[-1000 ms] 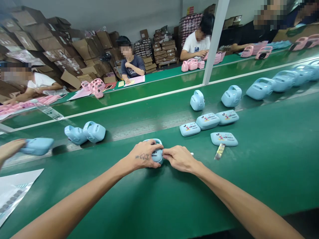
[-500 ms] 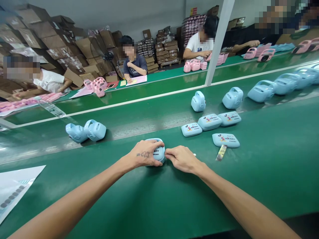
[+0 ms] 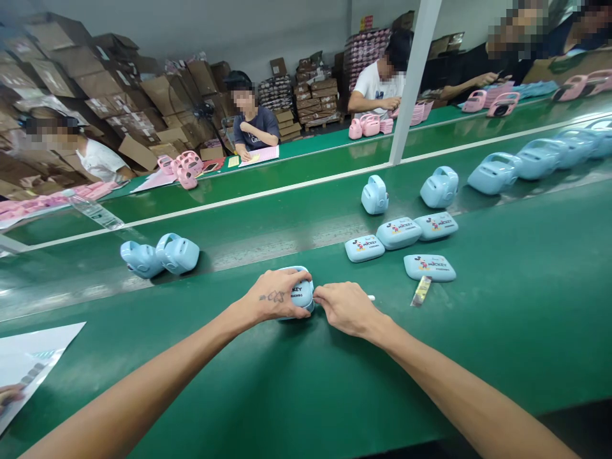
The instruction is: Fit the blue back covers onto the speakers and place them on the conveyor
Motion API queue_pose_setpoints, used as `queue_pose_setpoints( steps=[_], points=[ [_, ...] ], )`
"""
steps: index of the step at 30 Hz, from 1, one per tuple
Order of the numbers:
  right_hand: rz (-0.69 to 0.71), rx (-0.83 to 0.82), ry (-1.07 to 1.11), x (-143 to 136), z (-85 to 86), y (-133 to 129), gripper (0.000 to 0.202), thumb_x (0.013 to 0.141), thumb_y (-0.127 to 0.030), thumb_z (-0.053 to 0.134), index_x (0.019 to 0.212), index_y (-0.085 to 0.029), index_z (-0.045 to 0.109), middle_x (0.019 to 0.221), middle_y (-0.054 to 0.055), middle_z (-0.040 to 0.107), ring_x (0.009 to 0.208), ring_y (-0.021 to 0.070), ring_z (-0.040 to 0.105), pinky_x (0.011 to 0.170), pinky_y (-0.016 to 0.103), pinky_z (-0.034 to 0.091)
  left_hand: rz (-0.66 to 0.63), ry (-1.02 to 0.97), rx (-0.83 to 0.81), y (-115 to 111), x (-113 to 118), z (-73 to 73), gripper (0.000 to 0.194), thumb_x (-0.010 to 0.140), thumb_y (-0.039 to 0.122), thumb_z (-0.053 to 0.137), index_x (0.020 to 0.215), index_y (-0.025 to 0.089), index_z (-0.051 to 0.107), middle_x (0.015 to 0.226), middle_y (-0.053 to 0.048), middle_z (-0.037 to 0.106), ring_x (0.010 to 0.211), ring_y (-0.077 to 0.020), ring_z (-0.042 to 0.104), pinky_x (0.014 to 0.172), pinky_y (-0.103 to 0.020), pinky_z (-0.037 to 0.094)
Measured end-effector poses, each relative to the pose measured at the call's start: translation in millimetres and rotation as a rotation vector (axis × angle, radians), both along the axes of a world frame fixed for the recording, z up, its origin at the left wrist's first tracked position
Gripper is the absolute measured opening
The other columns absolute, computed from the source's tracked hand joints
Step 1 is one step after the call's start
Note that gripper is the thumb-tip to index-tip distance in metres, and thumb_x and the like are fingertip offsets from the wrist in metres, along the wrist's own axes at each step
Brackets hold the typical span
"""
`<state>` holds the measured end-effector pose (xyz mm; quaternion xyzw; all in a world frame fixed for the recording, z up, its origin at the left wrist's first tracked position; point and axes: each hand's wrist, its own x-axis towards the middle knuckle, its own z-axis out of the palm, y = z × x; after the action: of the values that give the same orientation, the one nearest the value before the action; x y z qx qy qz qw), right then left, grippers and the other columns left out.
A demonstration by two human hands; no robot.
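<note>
My left hand (image 3: 281, 294) is closed over a light-blue plastic case (image 3: 302, 294) with a raised rim or handle at its back. It presses the case on the green table, fingers on top and thumb at the near side. Part of a printed "MICKEY FRIENDS" lid shows between them. At the case's right edge, my right hand (image 3: 347, 307) is closed in a pinch. A thin white stick (image 3: 371, 298) pokes out behind that hand; most of it is hidden by the fingers. Right of there lies a flat printed blue lid (image 3: 429, 268) with a small shiny strip (image 3: 421, 291) against it.
Three printed blue pieces (image 3: 399, 233) sit in a row ahead of my right hand. Blue handled cases (image 3: 178, 253) stand along the conveyor (image 3: 268, 223). A white sheet (image 3: 52, 347) lies at left, another person's hand (image 3: 9, 394) on it. Co-workers sit across the line.
Another person's hand has appeared on the white sheet at the left edge. The view has shifted slightly; both my hands keep about the same place on the case.
</note>
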<state>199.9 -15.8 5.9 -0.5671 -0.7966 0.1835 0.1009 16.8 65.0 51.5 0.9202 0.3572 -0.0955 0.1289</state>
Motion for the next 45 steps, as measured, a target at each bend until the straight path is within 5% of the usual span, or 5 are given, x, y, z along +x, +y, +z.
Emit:
queue_pose_setpoints(
  steps=[5,15,21,28,45],
  points=[
    [-0.01,0.034,-0.073,-2,-0.9,-2,0.028,0.098,-0.022,0.044,0.106,-0.023,0.071,0.104,0.006,0.077,0.088,0.0238,0.072,0.062,0.031,0.032,0.0,0.048,0.018,0,3,1.9,0.062,0.069,0.052,0.073,0.124,0.029,0.062,0.12,-0.004,0.07,0.098,-0.0303,0.07,0.077,-0.038,0.052],
    [-0.065,0.077,0.329,-12,13.5,4,0.028,0.098,-0.025,0.044,0.096,-0.027,0.072,0.095,-0.001,0.077,0.083,0.0168,0.067,0.068,0.026,0.036,-0.006,0.115,0.062,-6,14,6.6,0.038,0.071,0.04,0.067,0.107,0.029,0.067,0.107,-0.004,0.072,0.09,-0.0305,0.071,0.069,-0.037,0.051],
    [-0.049,0.015,0.534,17,-5.3,14,0.028,0.098,-0.024,0.044,0.098,-0.019,0.072,0.075,-0.001,0.07,0.067,0.0139,0.057,0.065,0.023,0.037,0.02,0.037,0.029,-2,1,3.7,0.06,0.068,0.05,0.073,0.124,0.031,0.06,0.123,-0.004,0.07,0.102,-0.0315,0.069,0.079,-0.038,0.052],
    [-0.02,0.025,0.177,14,0.6,8,0.028,0.099,-0.03,0.048,0.104,-0.029,0.075,0.099,0.002,0.079,0.089,0.0193,0.068,0.069,0.027,0.034,-0.177,-0.042,-0.022,6,-8,6.0,0.054,0.067,0.043,0.076,0.119,0.031,0.063,0.123,-0.004,0.069,0.11,-0.0291,0.066,0.09,-0.036,0.049],
    [0.033,-0.003,-0.039,-1,6.0,-3,0.031,0.102,-0.027,0.039,0.109,-0.026,0.069,0.107,0.004,0.078,0.086,0.0234,0.072,0.064,0.03,0.034,-0.181,-0.02,-0.012,6,-4,7.0,0.049,0.069,0.043,0.074,0.116,0.031,0.064,0.121,-0.004,0.068,0.107,-0.0287,0.067,0.087,-0.036,0.05]
  ],
)
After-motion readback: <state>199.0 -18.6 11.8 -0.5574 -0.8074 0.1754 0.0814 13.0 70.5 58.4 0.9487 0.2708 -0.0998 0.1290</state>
